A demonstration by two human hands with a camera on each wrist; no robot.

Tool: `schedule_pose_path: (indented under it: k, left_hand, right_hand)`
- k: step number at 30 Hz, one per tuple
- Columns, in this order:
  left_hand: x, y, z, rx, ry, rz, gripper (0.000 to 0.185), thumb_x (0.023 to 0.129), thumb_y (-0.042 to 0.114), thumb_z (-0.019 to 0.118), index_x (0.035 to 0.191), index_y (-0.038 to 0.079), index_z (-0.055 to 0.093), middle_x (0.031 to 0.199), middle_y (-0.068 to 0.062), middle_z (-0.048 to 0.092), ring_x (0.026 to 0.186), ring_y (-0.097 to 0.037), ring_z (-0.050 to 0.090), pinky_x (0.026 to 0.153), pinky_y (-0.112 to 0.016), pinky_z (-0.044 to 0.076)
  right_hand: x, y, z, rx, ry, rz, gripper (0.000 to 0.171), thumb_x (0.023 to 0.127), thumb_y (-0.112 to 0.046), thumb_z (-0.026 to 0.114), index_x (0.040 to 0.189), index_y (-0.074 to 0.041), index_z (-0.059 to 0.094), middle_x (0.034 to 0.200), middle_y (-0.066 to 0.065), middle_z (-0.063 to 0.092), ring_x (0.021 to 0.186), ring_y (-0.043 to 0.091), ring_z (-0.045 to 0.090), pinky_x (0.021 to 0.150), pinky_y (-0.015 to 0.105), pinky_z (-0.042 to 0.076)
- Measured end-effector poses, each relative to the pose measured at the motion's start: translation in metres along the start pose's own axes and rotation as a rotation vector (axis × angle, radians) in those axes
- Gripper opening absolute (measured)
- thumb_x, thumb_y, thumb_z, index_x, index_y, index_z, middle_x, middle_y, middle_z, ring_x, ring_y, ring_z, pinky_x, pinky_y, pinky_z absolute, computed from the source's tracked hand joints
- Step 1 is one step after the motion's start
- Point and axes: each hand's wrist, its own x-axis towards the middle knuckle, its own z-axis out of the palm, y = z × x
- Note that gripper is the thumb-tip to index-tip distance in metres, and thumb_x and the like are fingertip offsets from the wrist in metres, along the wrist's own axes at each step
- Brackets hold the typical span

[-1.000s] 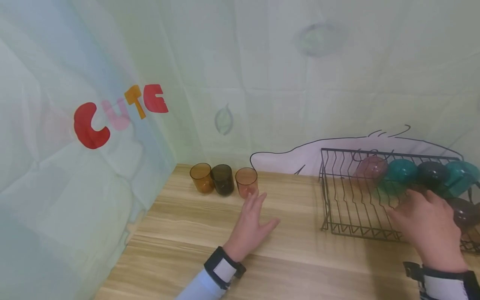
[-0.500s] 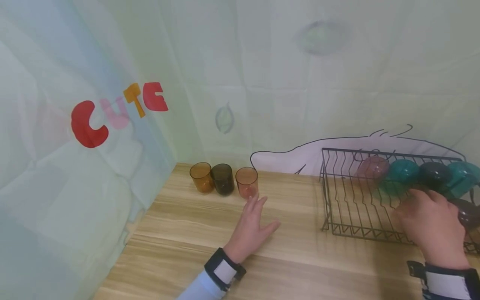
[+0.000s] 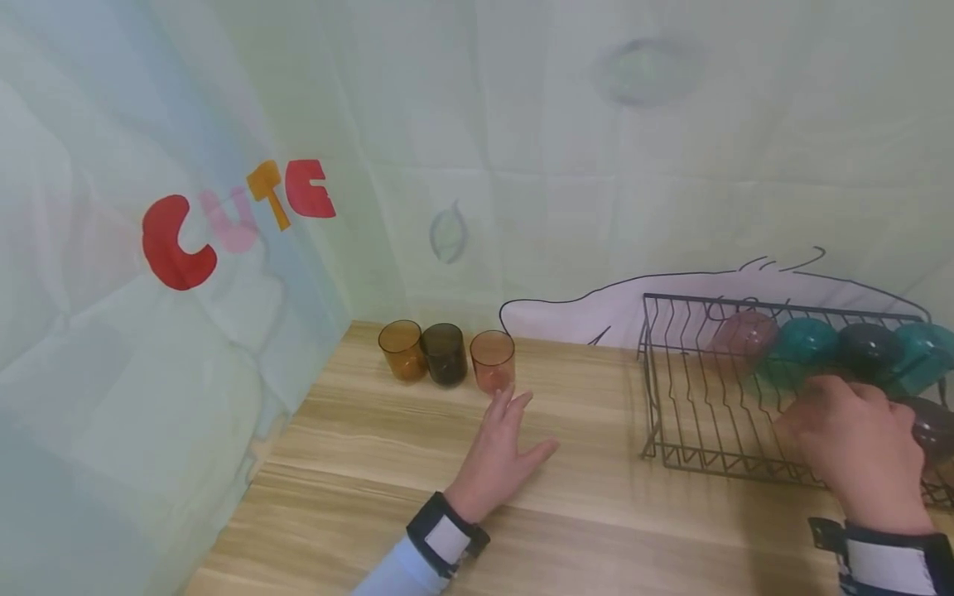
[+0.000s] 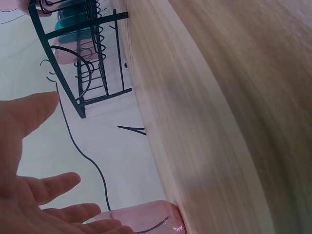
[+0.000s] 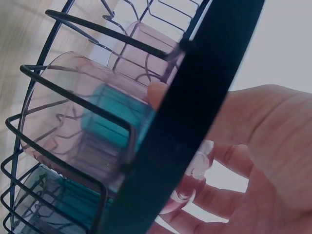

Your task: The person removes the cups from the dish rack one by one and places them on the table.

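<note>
Head view: the spread left hand (image 3: 495, 463) holds nothing, a standing cup (image 3: 493, 362) just ahead. Left wrist view: I cannot tell if they touch. Right wrist view: right hand (image 5: 273, 146) grips pink cup (image 5: 92, 136) inside the rack (image 3: 782, 306), base toward palm, mouth away.

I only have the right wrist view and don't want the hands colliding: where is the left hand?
Observer: The left hand is over the wooden tabletop, to the left of the wire rack.
Operator: Is it holding anything?
Observer: No, its fingers are spread near a pink cup; I can't tell whether they touch it.
Operator: Does that cup stand alone?
Observer: No, a dark cup and an amber cup stand to its left, rims up.
</note>
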Motion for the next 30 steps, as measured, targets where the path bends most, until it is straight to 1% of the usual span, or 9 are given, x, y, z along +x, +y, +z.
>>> schedule_pose_path:
  k: [2, 5, 9, 12, 16, 19, 21, 24, 30]
  left_hand:
    - [0.0, 0.0, 0.0, 0.0, 0.01, 0.009, 0.076, 0.082, 0.055, 0.061, 0.142, 0.016, 0.035, 0.156, -0.013, 0.017, 0.142, -0.032, 0.022, 0.11, -0.051, 0.031]
    - [-0.001, 0.0, -0.001, -0.002, 0.018, 0.015, 0.076, 0.082, 0.054, 0.062, 0.142, 0.015, 0.036, 0.156, -0.014, 0.018, 0.141, -0.032, 0.024, 0.109, -0.052, 0.033]
    - [-0.002, 0.001, -0.002, -0.014, 0.01, 0.0, 0.076, 0.082, 0.055, 0.062, 0.143, 0.017, 0.034, 0.156, -0.013, 0.018, 0.141, -0.031, 0.025, 0.109, -0.051, 0.034]
    - [-0.002, 0.002, -0.004, -0.033, 0.007, -0.01, 0.076, 0.083, 0.054, 0.062, 0.143, 0.017, 0.034, 0.156, -0.013, 0.017, 0.14, -0.031, 0.027, 0.108, -0.051, 0.034]
    - [-0.001, 0.004, -0.006, -0.061, 0.012, -0.007, 0.075, 0.083, 0.053, 0.062, 0.142, 0.016, 0.035, 0.155, -0.014, 0.02, 0.14, -0.031, 0.028, 0.108, -0.051, 0.034]
    - [-0.001, 0.005, -0.007, -0.082, 0.004, -0.017, 0.074, 0.083, 0.054, 0.062, 0.142, 0.018, 0.035, 0.155, -0.014, 0.02, 0.14, -0.03, 0.027, 0.108, -0.051, 0.034]
    - [0.0, 0.005, -0.008, -0.101, -0.002, -0.026, 0.076, 0.083, 0.057, 0.06, 0.143, 0.018, 0.034, 0.155, -0.014, 0.02, 0.14, -0.029, 0.028, 0.108, -0.051, 0.034]
    - [0.0, 0.006, -0.01, -0.126, -0.014, -0.033, 0.078, 0.082, 0.061, 0.057, 0.143, 0.019, 0.033, 0.155, -0.012, 0.021, 0.139, -0.028, 0.03, 0.108, -0.049, 0.035]
    - [0.001, 0.007, -0.015, -0.211, -0.017, -0.048, 0.074, 0.082, 0.055, 0.062, 0.141, 0.018, 0.035, 0.152, -0.005, 0.028, 0.137, -0.023, 0.033, 0.109, -0.047, 0.035]
  right_hand:
    - [0.0, 0.0, 0.0, 0.005, 0.012, -0.01, 0.05, 0.071, -0.028, 0.071, 0.112, -0.002, 0.06, 0.12, 0.035, 0.045, 0.103, 0.056, 0.034, 0.074, 0.071, 0.034]
    - [-0.002, -0.001, 0.0, 0.017, 0.029, -0.033, 0.051, 0.07, -0.029, 0.072, 0.111, -0.001, 0.059, 0.115, 0.034, 0.047, 0.099, 0.054, 0.038, 0.069, 0.069, 0.037]
    - [-0.007, -0.004, -0.001, 0.048, 0.085, -0.098, 0.062, 0.07, -0.033, 0.076, 0.118, 0.0, 0.055, 0.117, 0.036, 0.047, 0.101, 0.055, 0.039, 0.065, 0.068, 0.038]
    - [-0.011, -0.011, -0.004, 0.079, 0.131, -0.149, 0.072, 0.073, -0.044, 0.075, 0.125, -0.001, 0.052, 0.122, 0.038, 0.044, 0.106, 0.057, 0.038, 0.068, 0.072, 0.037]
    - [-0.017, -0.027, -0.008, 0.138, 0.194, -0.212, 0.08, 0.074, -0.053, 0.072, 0.135, -0.008, 0.047, 0.124, 0.037, 0.046, 0.106, 0.058, 0.041, 0.065, 0.072, 0.038]
    - [-0.019, -0.042, -0.011, 0.202, 0.217, -0.262, 0.08, 0.073, -0.046, 0.076, 0.141, -0.018, 0.043, 0.124, 0.035, 0.048, 0.105, 0.055, 0.045, 0.066, 0.071, 0.04]
    - [-0.021, -0.05, -0.012, 0.241, 0.23, -0.283, 0.078, 0.073, -0.041, 0.077, 0.141, -0.021, 0.043, 0.126, 0.035, 0.047, 0.108, 0.053, 0.045, 0.072, 0.071, 0.038]
    - [-0.025, -0.06, -0.011, 0.281, 0.249, -0.294, 0.075, 0.072, -0.032, 0.08, 0.138, -0.018, 0.047, 0.131, 0.036, 0.041, 0.112, 0.054, 0.041, 0.08, 0.073, 0.034]
    - [-0.034, -0.08, -0.007, 0.347, 0.259, -0.32, 0.069, 0.071, -0.041, 0.08, 0.13, -0.015, 0.055, 0.135, 0.029, 0.039, 0.115, 0.05, 0.04, 0.08, 0.069, 0.036]
